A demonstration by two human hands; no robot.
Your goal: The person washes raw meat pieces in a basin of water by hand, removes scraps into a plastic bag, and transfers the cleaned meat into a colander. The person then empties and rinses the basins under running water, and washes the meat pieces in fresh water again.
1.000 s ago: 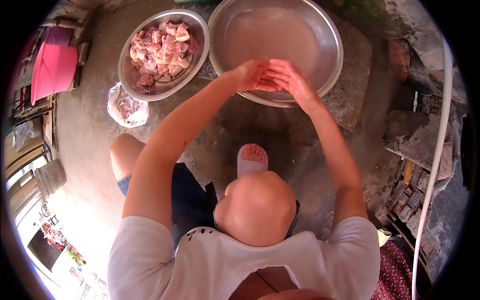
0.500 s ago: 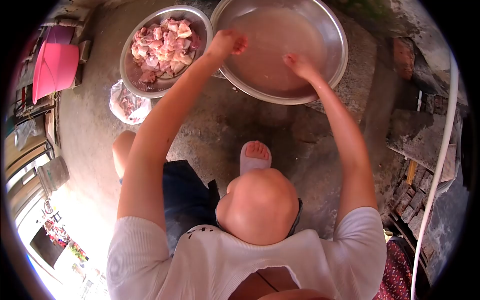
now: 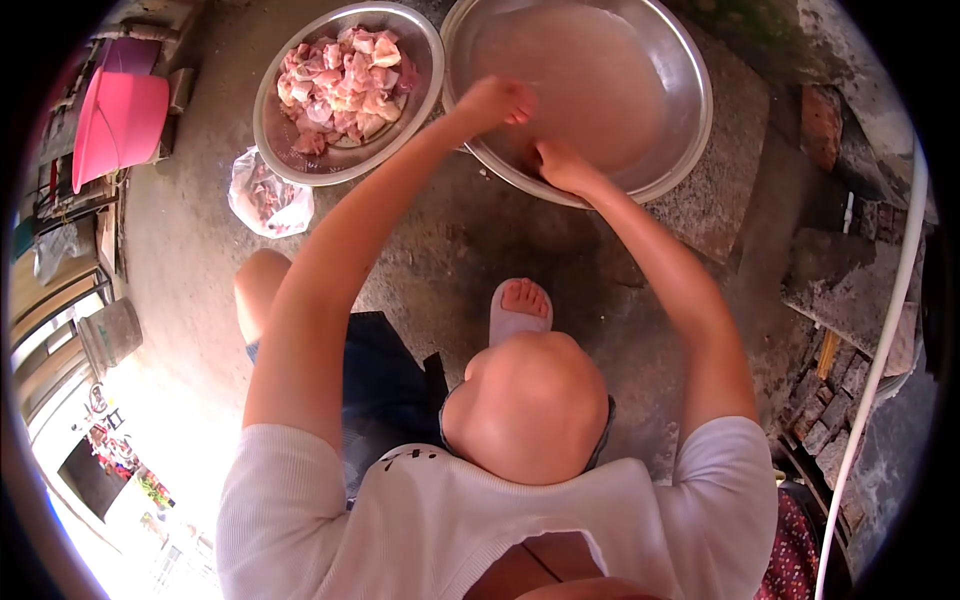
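A large metal basin (image 3: pixel 697 120) of cloudy, pinkish-brown water (image 3: pixel 590 75) lies at the top. Over its left part is my left hand (image 3: pixel 497 103), fingers curled in; whatever they may hold is hidden. My right hand (image 3: pixel 565 167) is closed near the basin's front rim, fingertips pointing down and left at the water. I cannot make out anything in it. Left of the basin, cut pieces of raw meat (image 3: pixel 345 85), pale pink with light skin, are heaped in a metal colander (image 3: pixel 432 75).
A clear plastic bag (image 3: pixel 270 195) with pinkish scraps sits on the concrete floor below the colander. A pink bucket (image 3: pixel 122 125) stands far left. Along the right side are bricks (image 3: pixel 822 125) and a white pipe (image 3: pixel 890 330). My slippered foot (image 3: pixel 522 305) is below the basin.
My left hand has moved right and down, farther over the water. My right hand has come left and down toward the front rim, so the hands are closer together. The view has shifted slightly.
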